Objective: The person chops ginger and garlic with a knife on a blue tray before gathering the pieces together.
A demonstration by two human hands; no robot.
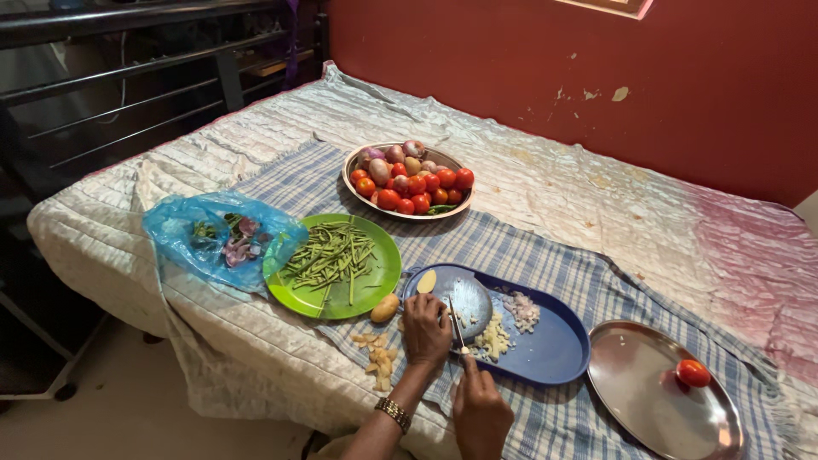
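A right hand (481, 409) closes around a knife (457, 328), blade tip over a round cutting board (469, 302) in a blue tray (554, 349). Left hand (426, 328) fingers curl onto the board's edge; chopped pieces (494, 339) lie just beyond them.

Two bare forearms, no sleeves, gold-toned metal link watch (394, 414) on left wrist
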